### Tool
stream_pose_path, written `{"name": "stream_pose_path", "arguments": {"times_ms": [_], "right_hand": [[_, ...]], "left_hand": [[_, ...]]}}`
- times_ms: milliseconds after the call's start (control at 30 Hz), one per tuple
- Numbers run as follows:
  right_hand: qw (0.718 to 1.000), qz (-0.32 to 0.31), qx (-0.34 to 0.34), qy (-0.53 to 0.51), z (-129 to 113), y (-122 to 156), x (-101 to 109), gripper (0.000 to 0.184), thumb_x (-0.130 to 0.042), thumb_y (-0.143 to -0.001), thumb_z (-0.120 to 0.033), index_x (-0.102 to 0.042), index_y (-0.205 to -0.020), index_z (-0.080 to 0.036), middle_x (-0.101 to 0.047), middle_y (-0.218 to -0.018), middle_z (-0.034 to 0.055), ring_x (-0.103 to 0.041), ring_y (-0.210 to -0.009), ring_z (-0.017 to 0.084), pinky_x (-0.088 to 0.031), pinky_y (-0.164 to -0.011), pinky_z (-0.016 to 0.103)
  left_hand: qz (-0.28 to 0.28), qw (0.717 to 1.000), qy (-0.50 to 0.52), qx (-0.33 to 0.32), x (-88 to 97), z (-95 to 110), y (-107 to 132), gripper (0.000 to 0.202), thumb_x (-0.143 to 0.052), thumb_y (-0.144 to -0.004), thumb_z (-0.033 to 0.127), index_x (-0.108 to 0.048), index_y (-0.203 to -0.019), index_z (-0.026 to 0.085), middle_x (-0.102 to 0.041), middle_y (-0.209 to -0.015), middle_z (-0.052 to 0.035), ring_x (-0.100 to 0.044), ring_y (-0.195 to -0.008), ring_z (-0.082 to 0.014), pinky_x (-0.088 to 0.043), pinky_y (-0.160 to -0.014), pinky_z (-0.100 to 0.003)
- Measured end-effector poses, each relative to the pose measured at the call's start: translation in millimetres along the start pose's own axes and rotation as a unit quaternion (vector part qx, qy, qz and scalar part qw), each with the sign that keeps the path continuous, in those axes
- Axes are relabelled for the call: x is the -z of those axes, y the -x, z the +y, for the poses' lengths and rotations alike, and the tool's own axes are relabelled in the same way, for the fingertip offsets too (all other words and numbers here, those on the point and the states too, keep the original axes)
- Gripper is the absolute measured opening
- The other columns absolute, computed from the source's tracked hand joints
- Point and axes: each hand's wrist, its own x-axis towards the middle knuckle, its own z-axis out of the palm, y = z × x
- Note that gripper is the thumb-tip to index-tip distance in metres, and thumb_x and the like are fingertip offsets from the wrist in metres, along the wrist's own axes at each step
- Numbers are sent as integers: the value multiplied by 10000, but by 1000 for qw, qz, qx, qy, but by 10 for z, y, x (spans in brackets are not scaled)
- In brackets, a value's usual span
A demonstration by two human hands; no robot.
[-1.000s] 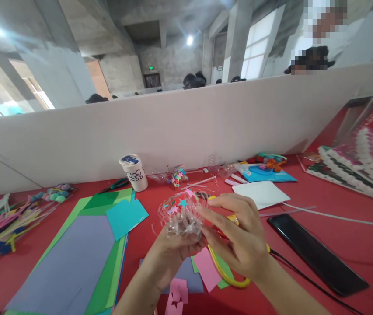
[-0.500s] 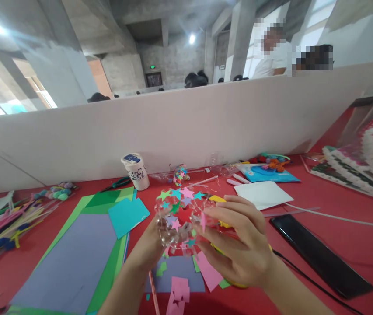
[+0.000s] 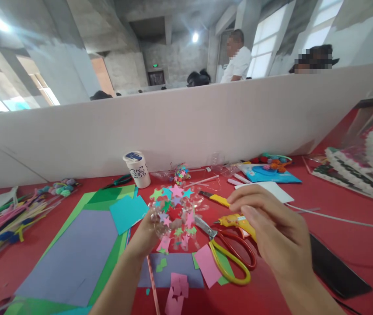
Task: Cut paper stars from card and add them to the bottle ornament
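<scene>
My left hand (image 3: 148, 227) grips a clear plastic ornament (image 3: 177, 218) with pink, green, blue and purple paper stars stuck on it. Part of that hand is hidden behind the see-through plastic. Over to the right, my right hand (image 3: 276, 236) hovers with bent fingers slightly apart and nothing visible in them. Its fingertips are nearest a yellow glue gun (image 3: 237, 222), whose rear the hand covers. Beyond it lies a yellow utility knife (image 3: 219, 200). Scissors (image 3: 231, 258) with red and yellow handles rest just below the glue gun.
Coloured paper sheets (image 3: 71, 253) lie at left, with pliers (image 3: 118, 180) and a white cup (image 3: 137, 169) behind. Pink paper scraps (image 3: 177, 288) and a striped stick (image 3: 152, 284) are in front. A black case (image 3: 337, 267) sits at right, before a white partition (image 3: 179, 127).
My right hand has let go of the ornament and moved right, uncovering the scissors, glue gun and knife. The ornament stays in my left hand. In the background, a person has moved left.
</scene>
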Motion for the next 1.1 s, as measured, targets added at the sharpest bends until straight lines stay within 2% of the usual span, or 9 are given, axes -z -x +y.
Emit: {"name": "stream_pose_path", "arguments": {"times_ms": [67,133,233,367,500,600,733,933,1100], "right_hand": [[996,-42,-76,-21,93,8,-44,188,-525,-891,-163,-643,-756,-222,-629,-822,19,-581,-783,182,-449,-688,292],[975,-98,-187,-64,207,83,-142,168,-559,-866,-236,-636,-717,-215,-618,-783,12,-566,-737,176,-436,-664,288],[955,-102,-264,-86,378,306,-338,106,-620,-814,-307,-646,-827,-205,-619,-819,27,-571,-722,185,-455,-618,289],[912,-99,-365,-159,517,606,-545,336,-549,-844,-474,-580,-1054,-213,-603,-822,28,-625,-685,193,-534,-580,317],[858,-110,-442,-235,543,731,-641,449,-549,-825,-561,-508,-1129,-233,-566,-653,-22,-624,-570,196,-547,-518,331],[837,-105,-469,-262,531,753,-667,523,-609,-774,-601,-487,-1134,-243,-555,-604,-39,-620,-533,200,-523,-495,324],[831,-77,-476,-277,517,790,-651,507,-613,-768,-621,-522,-1096,-245,-535,-616,-47,-590,-546,176,-521,-540,320],[848,-48,-454,-269,525,889,-659,463,-665,-758,-572,-563,-1072,-249,-545,-690,-41,-577,-598,162,-536,-625,318],[867,-30,-418,-270,547,971,-701,469,-688,-729,-581,-572,-1073,-284,-640,-836,8,-632,-679,200,-545,-650,334]], "left_hand": [[-5,1000,-25,14,29,-11,23,398,-861,-488,212,-685,-842,264,-603,-564,36,-675,-636,-206,-549,-659,-320],[-14,998,-53,27,65,-60,84,425,-865,-469,223,-678,-850,261,-620,-545,25,-692,-681,-245,-553,-684,-353],[-21,994,-94,44,119,-188,199,474,-849,-510,220,-660,-944,249,-687,-629,-7,-703,-755,-267,-548,-734,-390],[-27,989,-139,48,159,-344,252,432,-846,-499,186,-662,-889,198,-709,-763,-19,-681,-724,-228,-542,-724,-355],[-47,984,-168,44,167,-384,217,447,-852,-474,206,-667,-880,175,-703,-809,-29,-636,-669,-190,-533,-649,-301],[-58,981,-183,28,177,-387,203,449,-824,-525,271,-659,-934,193,-702,-889,-41,-623,-695,-178,-519,-634,-271],[-86,975,-205,6,186,-432,197,470,-814,-532,268,-648,-965,197,-699,-900,-46,-623,-752,-201,-521,-692,-295],[-107,961,-256,-12,173,-489,216,441,-743,-627,242,-629,-1048,175,-690,-937,-68,-617,-798,-219,-507,-747,-331],[-106,952,-286,-30,170,-452,220,407,-696,-646,181,-640,-1049,173,-662,-745,-17,-600,-719,-205,-491,-736,-322]]}}
